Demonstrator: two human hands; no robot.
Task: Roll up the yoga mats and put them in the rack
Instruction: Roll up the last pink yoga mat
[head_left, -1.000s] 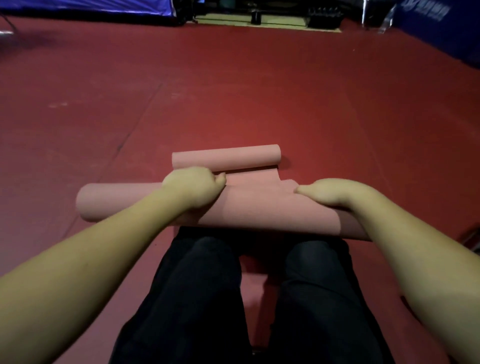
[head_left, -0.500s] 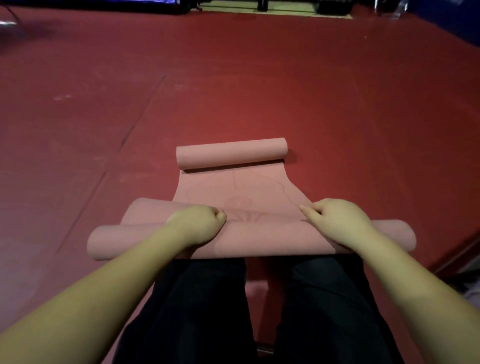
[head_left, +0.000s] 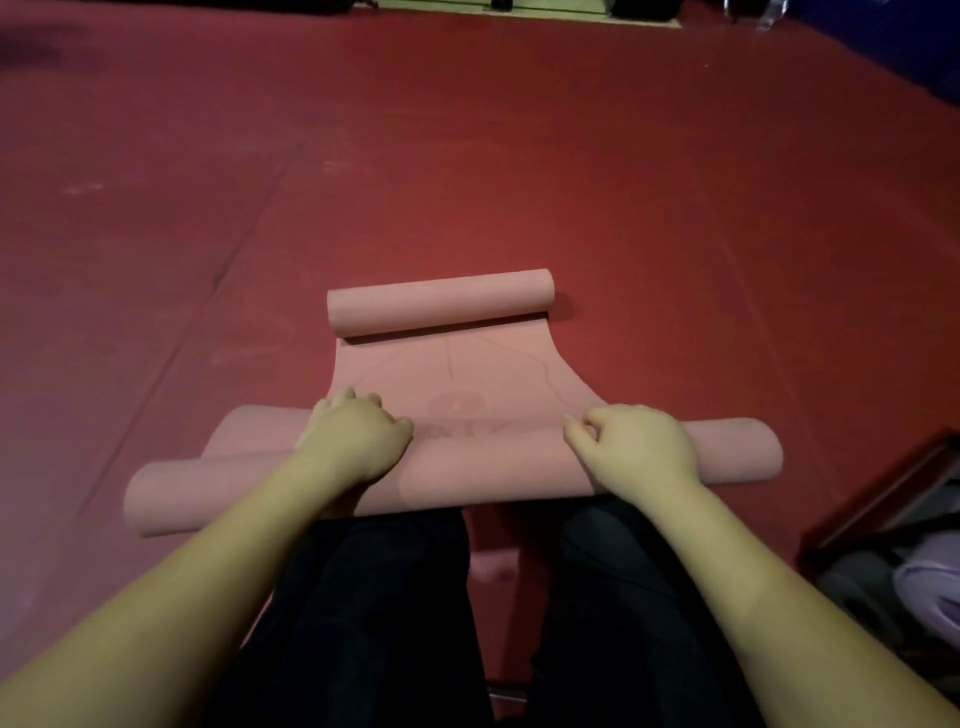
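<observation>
Two grips, left hand (head_left: 358, 439) and right hand (head_left: 636, 447), curled on one pink mat (head_left: 467, 384), rolled both ends

The room is dim, and the red floor (head_left: 519, 156) glows brightest in the middle and sinks into murk at the far corners. Soft shadow lies under the far roll of the mat (head_left: 441, 301). Everything looks slightly smeared and grainy, and the wide lens bows the edges, stretching the forearms.
</observation>
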